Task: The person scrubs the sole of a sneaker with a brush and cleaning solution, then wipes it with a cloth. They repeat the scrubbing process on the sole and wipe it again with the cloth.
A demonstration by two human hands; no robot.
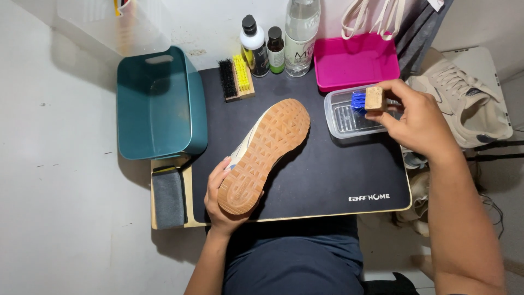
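Our left hand (221, 194) is wrapped around the heel of a cream sneaker with a tan rubber waffle sole (266, 153), holding it sole-up on the black desk mat (327, 180) just ahead of that hand, while our right hand (417, 117) pinches a small wooden-backed brush with blue bristles (367, 100) over the clear plastic tray (349, 117) right beside it. The shoe looks light but floppy at the upper, we'd say, with a stiff, grippy sole, so the heel seems the firm place to hold. Beyond the left hand sits a teal plastic tub (158, 104).
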